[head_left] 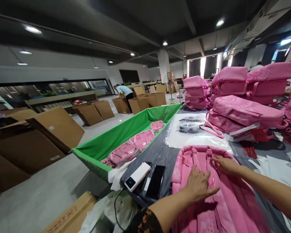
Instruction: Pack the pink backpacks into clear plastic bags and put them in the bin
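Observation:
A pink backpack (228,200) lies on the dark-covered table with its shoulder straps facing up. My left hand (200,185) rests on its straps, fingers spread. Near the top of the same backpack, my right hand (225,164) touches the other strap with its index finger stretched out. Neither hand grips anything that I can see. Just beyond the backpack lie clear plastic bags (184,131) with dark print. Another pink backpack (247,113) lies on its side behind, with tags and papers by it.
Several pink backpacks (229,81) are stacked at the back right. Left of the table hangs a green-lined bin (116,136) with plastic-wrapped pink bags. A white power bank (137,176) and a black phone (155,182) lie at the table's edge. Cardboard boxes (55,126) and a bending person (124,91) are farther off.

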Demonstrator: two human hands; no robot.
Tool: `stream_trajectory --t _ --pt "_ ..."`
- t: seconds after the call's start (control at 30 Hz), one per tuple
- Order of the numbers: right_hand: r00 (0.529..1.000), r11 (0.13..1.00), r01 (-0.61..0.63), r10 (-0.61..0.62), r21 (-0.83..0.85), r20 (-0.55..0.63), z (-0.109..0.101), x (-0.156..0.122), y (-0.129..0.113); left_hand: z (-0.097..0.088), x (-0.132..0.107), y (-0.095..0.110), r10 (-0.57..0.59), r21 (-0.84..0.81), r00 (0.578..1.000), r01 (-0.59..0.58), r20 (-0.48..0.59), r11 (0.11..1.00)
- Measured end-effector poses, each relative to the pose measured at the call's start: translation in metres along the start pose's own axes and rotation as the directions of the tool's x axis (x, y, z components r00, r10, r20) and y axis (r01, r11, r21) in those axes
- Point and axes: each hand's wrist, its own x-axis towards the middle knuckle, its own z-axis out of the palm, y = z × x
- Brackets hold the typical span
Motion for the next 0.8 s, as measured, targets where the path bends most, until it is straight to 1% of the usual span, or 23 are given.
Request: stream_trajectory --t 0.07,0.13,0.2,0.23,0.3,0.37,0.4,0.47,0.53,0.57,0.6,0.67,0.7,0.73,0.77,0.8 --pt "0.997 0.999 -0.011 0.009 0.032 0.081 -0.003 0.028 0.018 -0.004 0.023 -0.006 -0.024 -0.056 0.998 0.020 -0.062 0.998" --pt "0.993 0.998 -0.034 0.027 0.061 0.116 -0.011 0.065 0.030 -0.002 0.032 -0.011 -0.022 -0.171 0.998 0.011 -0.063 0.985" --pt "0.996 0.993 -0.058 0.050 0.100 0.078 -0.017 0.112 0.036 0.001 0.031 -0.015 0.003 -0.278 1.000 -0.009 -0.021 0.961" --pt "0.997 0.989 -0.063 0.057 0.130 0.047 -0.016 0.137 0.037 0.004 0.028 -0.016 0.011 -0.318 1.000 -0.015 -0.012 0.948" --pt "0.997 0.977 -0.068 0.071 0.200 -0.011 -0.007 0.186 0.035 0.012 0.026 -0.020 0.015 -0.367 1.000 -0.021 -0.019 0.930" --pt "0.994 0.960 -0.089 0.103 0.264 -0.040 0.014 0.226 0.033 0.027 0.031 -0.025 -0.035 -0.373 0.998 0.014 -0.049 0.928" --pt "0.991 0.951 -0.106 0.124 0.291 -0.045 0.026 0.241 0.033 0.037 0.035 -0.028 -0.078 -0.365 0.995 0.051 -0.060 0.930" --pt "0.986 0.928 -0.142 0.163 0.344 -0.030 0.051 0.260 0.038 0.061 0.044 -0.035 -0.192 -0.349 0.979 0.159 -0.064 0.924" --pt "0.982 0.903 -0.169 0.190 0.394 -0.014 0.071 0.269 0.049 0.081 0.049 -0.040 -0.289 -0.347 0.955 0.252 -0.061 0.904" --pt "0.978 0.892 -0.179 0.205 0.415 -0.018 0.078 0.271 0.054 0.089 0.050 -0.041 -0.297 -0.349 0.953 0.258 -0.063 0.901" --pt "0.973 0.881 -0.190 0.226 0.433 -0.034 0.082 0.272 0.060 0.095 0.050 -0.041 -0.276 -0.350 0.958 0.234 -0.076 0.907" --pt "0.952 0.864 -0.212 0.289 0.456 -0.104 0.084 0.273 0.068 0.100 0.049 -0.039 -0.180 -0.351 0.977 0.130 -0.113 0.927" --pt "0.933 0.857 -0.226 0.327 0.462 -0.149 0.081 0.273 0.070 0.101 0.050 -0.039 -0.157 -0.364 0.979 0.100 -0.131 0.926" --pt "0.911 0.850 -0.242 0.365 0.467 -0.192 0.077 0.273 0.072 0.101 0.052 -0.038 -0.179 -0.392 0.974 0.113 -0.136 0.913" --pt "0.885 0.844 -0.260 0.402 0.469 -0.233 0.070 0.273 0.073 0.100 0.055 -0.038 -0.240 -0.438 0.963 0.165 -0.122 0.884" --pt "0.859 0.839 -0.278 0.435 0.468 -0.270 0.062 0.272 0.075 0.100 0.058 -0.038 -0.319 -0.492 0.943 0.232 -0.099 0.839"
